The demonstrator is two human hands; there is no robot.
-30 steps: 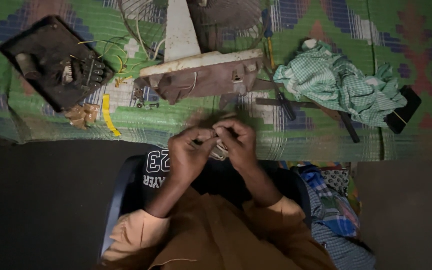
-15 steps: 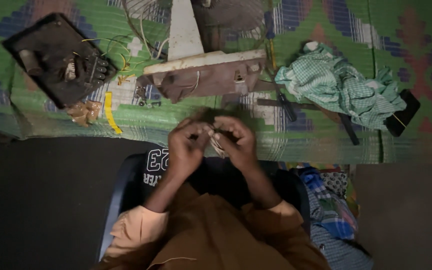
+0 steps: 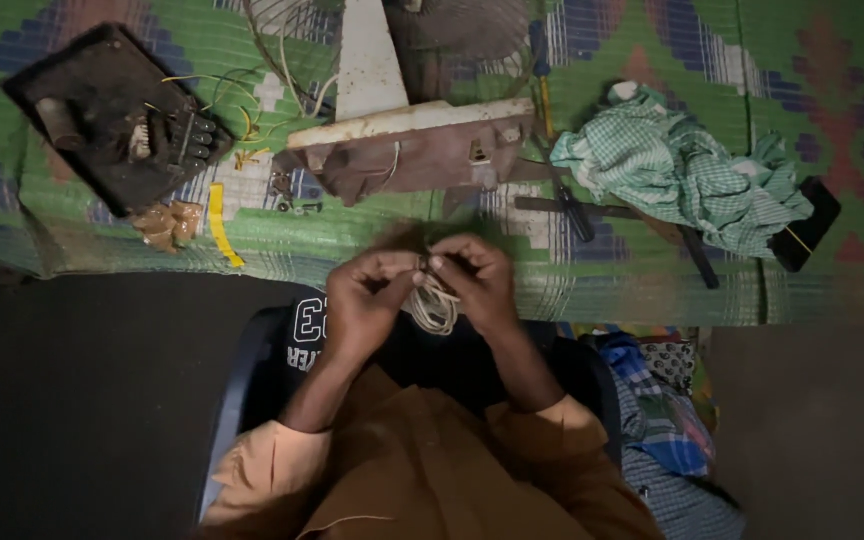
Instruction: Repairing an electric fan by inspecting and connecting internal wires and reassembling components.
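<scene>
I see left hand (image 3: 367,295) and right hand (image 3: 477,280) pressed fingertip to fingertip, pinching a small dark part above a loop of pale wire (image 3: 434,305), near the mat (image 3: 252,225). Work looks mid-way: the opened housing (image 3: 417,150) lies farther off, untouched.

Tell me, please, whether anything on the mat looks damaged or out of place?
The dark panel at the far left lies opened up, its loose yellow wires trailing onto the mat. A green checked cloth lies crumpled over tools at the right.
</scene>
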